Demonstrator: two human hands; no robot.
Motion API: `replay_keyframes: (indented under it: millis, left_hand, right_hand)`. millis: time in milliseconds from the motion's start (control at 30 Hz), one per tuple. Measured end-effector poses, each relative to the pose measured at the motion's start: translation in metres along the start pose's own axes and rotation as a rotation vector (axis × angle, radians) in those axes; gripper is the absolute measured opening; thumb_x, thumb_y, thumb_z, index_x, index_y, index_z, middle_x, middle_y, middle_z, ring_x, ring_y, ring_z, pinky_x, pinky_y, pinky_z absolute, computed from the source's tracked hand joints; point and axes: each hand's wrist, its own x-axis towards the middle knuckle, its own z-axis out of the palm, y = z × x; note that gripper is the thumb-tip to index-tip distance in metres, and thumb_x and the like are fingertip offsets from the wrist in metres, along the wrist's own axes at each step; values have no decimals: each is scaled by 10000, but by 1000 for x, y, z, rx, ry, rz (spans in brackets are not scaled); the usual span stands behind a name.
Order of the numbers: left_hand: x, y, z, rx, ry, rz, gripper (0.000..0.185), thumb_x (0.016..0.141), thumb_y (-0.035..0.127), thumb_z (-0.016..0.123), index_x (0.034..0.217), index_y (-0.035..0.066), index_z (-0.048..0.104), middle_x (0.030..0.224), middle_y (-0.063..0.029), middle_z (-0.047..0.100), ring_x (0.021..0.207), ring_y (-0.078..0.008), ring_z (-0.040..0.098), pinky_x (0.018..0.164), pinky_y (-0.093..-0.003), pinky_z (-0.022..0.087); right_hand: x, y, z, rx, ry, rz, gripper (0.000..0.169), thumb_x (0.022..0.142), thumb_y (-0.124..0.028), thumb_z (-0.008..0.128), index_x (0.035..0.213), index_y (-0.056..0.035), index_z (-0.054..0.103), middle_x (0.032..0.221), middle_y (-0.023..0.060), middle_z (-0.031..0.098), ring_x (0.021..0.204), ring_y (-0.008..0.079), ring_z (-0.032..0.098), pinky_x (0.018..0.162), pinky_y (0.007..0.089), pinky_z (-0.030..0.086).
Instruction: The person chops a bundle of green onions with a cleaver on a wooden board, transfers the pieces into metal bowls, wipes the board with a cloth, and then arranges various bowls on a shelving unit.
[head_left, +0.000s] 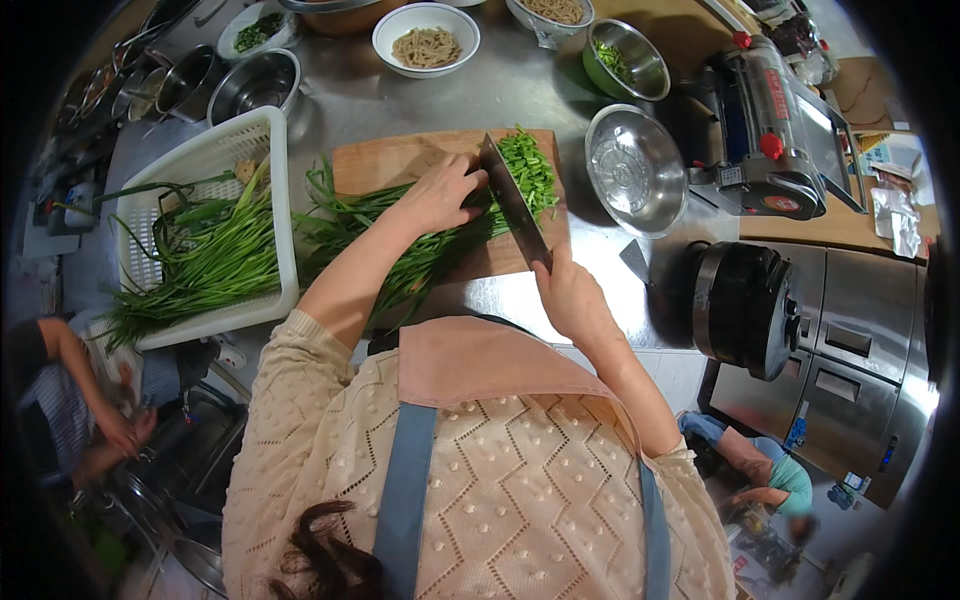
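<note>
On a wooden cutting board (390, 154) lies a bunch of long green garlic chives (420, 247), its leafy ends trailing over the board's near and left edges. My left hand (444, 193) presses down on the bunch, fingers curled close to the blade. My right hand (574, 296) grips the handle of a cleaver (514, 199), whose blade stands across the chives just right of my left fingers. Short chopped pieces (531, 169) are heaped to the right of the blade. The cleaver hides where its edge meets the chives.
Left of the board, a white plastic basket (283, 225) holds more chives. An empty steel bowl (637, 169) sits to the right, near a black electric cooker (742, 307) and a slicing machine (772, 127). A noodle bowl (426, 69) stands behind. Other people (772, 465) are on both sides.
</note>
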Motion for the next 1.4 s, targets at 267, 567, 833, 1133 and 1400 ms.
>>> replay_keyframes:
  millis: [267,567,833,1133,1400]
  left_hand:
    - [1,1,5,-84,35,46,382,730,97,768,1037,26,551,1193,-176,488,1157,-372,475,967,-439,435]
    - [-9,7,11,3,282,3,294,745,152,780,963,50,610,1251,-156,527,1192,-369,485,1002,-481,389]
    - [7,46,-45,-485,239,-442,195,961,140,565,1045,-3,668,780,-29,622,713,-87,570,679,-248,474]
    - [6,25,1,202,-129,-421,828,790,508,671,1316,-103,482,1270,-283,540,1184,-399,516,1019,-476,404]
    - [-20,53,27,459,-110,-333,1040,655,389,831,1434,-48,299,1325,-182,441,1271,-321,408,1035,-501,352]
  right_hand:
    - [51,29,48,-17,193,-144,306,968,-242,530,1058,25,410,777,300,636,756,497,619,671,566,490]
    - [60,19,67,-49,217,-80,298,977,-291,521,998,-10,426,743,248,656,695,445,654,638,538,514]
    - [57,18,67,27,215,-80,288,974,-279,521,1007,-10,424,727,247,659,706,443,659,641,530,522]
    - [54,22,68,143,194,-161,292,959,-263,532,1040,-3,426,807,256,667,758,457,651,681,541,510]
    - [50,31,57,117,210,-133,271,949,-232,541,1043,1,440,821,289,650,776,484,634,704,568,490]
